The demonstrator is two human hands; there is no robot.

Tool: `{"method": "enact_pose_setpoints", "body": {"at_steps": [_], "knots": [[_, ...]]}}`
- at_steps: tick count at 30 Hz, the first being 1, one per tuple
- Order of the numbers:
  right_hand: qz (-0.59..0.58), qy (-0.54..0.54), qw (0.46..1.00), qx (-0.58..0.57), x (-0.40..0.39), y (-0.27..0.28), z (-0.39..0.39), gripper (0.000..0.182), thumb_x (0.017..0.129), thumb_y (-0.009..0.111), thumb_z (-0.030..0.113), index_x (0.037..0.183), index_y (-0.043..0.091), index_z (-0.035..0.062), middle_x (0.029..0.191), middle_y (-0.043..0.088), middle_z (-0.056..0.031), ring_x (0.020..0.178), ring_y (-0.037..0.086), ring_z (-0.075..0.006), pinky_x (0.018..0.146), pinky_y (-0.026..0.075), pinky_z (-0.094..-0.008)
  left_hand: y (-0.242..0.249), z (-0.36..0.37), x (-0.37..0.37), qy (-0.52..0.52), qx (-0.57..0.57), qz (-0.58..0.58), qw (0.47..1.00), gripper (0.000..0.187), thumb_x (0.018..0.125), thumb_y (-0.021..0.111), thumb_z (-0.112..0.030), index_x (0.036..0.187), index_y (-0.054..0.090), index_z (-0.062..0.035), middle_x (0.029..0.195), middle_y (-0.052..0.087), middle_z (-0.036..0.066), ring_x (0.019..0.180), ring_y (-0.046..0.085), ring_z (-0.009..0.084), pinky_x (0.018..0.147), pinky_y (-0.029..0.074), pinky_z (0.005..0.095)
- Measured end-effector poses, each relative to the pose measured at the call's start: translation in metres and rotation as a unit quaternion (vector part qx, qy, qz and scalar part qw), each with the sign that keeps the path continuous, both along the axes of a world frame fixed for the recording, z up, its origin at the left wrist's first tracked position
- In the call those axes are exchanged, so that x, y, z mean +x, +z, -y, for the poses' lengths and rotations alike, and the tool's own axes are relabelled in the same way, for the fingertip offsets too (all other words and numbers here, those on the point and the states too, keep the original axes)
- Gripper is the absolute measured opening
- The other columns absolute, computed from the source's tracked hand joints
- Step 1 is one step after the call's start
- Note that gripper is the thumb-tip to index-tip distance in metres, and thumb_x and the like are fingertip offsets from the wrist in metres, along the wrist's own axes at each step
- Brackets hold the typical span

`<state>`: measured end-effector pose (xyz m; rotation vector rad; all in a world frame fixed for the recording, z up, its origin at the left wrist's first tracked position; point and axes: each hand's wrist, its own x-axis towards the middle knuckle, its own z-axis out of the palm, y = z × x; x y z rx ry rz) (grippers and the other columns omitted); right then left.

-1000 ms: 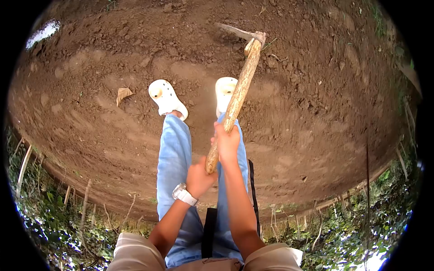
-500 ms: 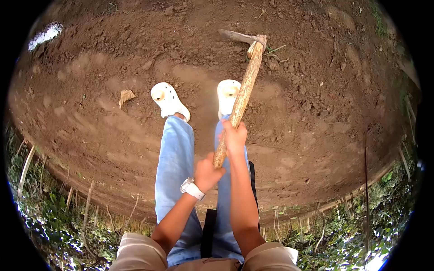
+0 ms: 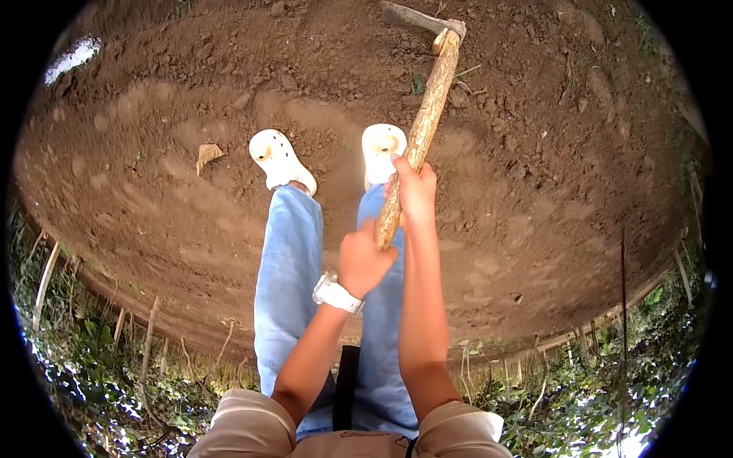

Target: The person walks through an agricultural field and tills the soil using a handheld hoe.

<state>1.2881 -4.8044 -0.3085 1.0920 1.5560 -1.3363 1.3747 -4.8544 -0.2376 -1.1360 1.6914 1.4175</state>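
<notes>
A hoe (image 3: 430, 107) with a rough, light wooden handle slants up and to the right in front of me. Its metal blade (image 3: 416, 17) points left over the brown soil at the top of the view. My left hand (image 3: 365, 262), with a white watch (image 3: 336, 293) on the wrist, is closed round the butt end of the handle. Farther up the handle, my right hand (image 3: 414, 191) wraps it, thumb along the wood. Both my feet, in cream clogs (image 3: 281, 159), stand on the dirt below the blade.
Loose, cloddy soil (image 3: 527, 145) spreads all round. A dry leaf (image 3: 208, 156) lies to the left of my feet, and a small green sprig (image 3: 416, 84) beside the handle. Thin stakes (image 3: 150, 336) and leafy plants (image 3: 84, 366) line the lower edges.
Both hands have moved up and slightly right in the view, carrying the hoe with them. Its blade is now near the top edge. My grip on the handle stays the same.
</notes>
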Motion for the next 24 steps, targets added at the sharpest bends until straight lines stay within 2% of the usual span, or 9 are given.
{"method": "enact_pose_setpoints", "body": {"at_steps": [3,6,11,15,18,20,21,24], "knots": [[0.041,-0.002,0.999,-0.006,0.006,-0.006,-0.004,0.026,0.074,0.062,0.014,0.085,0.041,0.0035,0.060,0.047,-0.0057,0.043,0.047,-0.0126,0.037,0.039,-0.0256,0.001,-0.005,0.000,-0.011,-0.029,0.022,0.999,0.024,0.059,0.060,-0.011,0.074,0.046,0.0025,0.060,0.053,0.024,0.061,0.054,0.0406,0.054,0.043,0.0455],[0.039,-0.001,0.999,-0.020,0.019,-0.011,-0.007,0.025,0.075,0.061,0.015,0.085,0.042,0.0037,0.060,0.048,-0.0053,0.044,0.047,-0.0124,0.037,0.039,-0.0252,-0.001,-0.007,0.013,-0.023,-0.040,0.033,0.998,0.024,0.059,0.059,-0.010,0.076,0.047,0.0022,0.061,0.054,0.022,0.059,0.054,0.0391,0.052,0.042,0.0405],[0.051,-0.072,0.996,-0.025,0.024,0.018,0.008,0.023,0.075,0.060,0.015,0.085,0.043,0.0045,0.060,0.048,-0.0047,0.044,0.047,-0.0119,0.038,0.039,-0.0245,0.025,0.014,0.012,-0.049,-0.035,0.061,0.996,0.024,0.059,0.060,-0.007,0.076,0.045,0.0016,0.059,0.053,0.022,0.058,0.054,0.0383,0.050,0.042,0.0399],[0.048,-0.075,0.996,-0.030,0.039,0.048,0.000,0.023,0.076,0.060,0.014,0.086,0.042,0.0047,0.060,0.047,-0.0048,0.044,0.047,-0.0120,0.039,0.040,-0.0247,0.051,0.007,0.033,-0.081,-0.046,0.058,0.994,0.025,0.059,0.060,-0.006,0.077,0.044,0.0014,0.057,0.052,0.021,0.056,0.054,0.0384,0.048,0.042,0.0389],[0.043,-0.053,0.997,-0.021,0.058,0.073,-0.005,0.023,0.076,0.059,0.014,0.087,0.040,0.0044,0.060,0.047,-0.0051,0.044,0.047,-0.0127,0.039,0.040,-0.0249,0.077,0.009,0.050,-0.069,0.012,0.068,0.995,0.028,0.061,0.060,-0.011,0.081,0.045,0.0005,0.055,0.053,0.022,0.054,0.053,0.0400,0.049,0.043,0.0447],[0.077,-0.073,0.994,-0.039,0.083,0.076,-0.011,0.024,0.077,0.058,0.012,0.087,0.039,0.0041,0.060,0.047,-0.0054,0.043,0.047,-0.0134,0.038,0.039,-0.0253,0.088,0.007,0.067,-0.069,0.002,0.078,0.995,0.027,0.060,0.061,-0.009,0.079,0.045,0.0010,0.054,0.052,0.021,0.053,0.053,0.0385,0.048,0.042,0.0418],[0.074,-0.071,0.994,-0.039,0.096,0.072,-0.012,0.024,0.077,0.058,0.012,0.087,0.039,0.0041,0.060,0.047,-0.0054,0.043,0.047,-0.0134,0.038,0.039,-0.0253,0.088,0.007,0.076,-0.075,-0.007,0.092,0.993,0.026,0.059,0.061,-0.007,0.078,0.045,0.0014,0.054,0.051,0.020,0.053,0.054,0.0370,0.047,0.042,0.0388],[0.089,-0.078,0.992,-0.049,0.141,0.041,-0.018,0.023,0.076,0.058,0.012,0.085,0.039,0.0037,0.059,0.046,-0.0056,0.042,0.047,-0.0136,0.037,0.039,-0.0256,0.052,-0.008,0.128,-0.098,-0.038,0.093,0.990,0.026,0.060,0.061,-0.008,0.079,0.046,0.0011,0.053,0.051,0.019,0.052,0.054,0.0360,0.048,0.042,0.0384]]}}
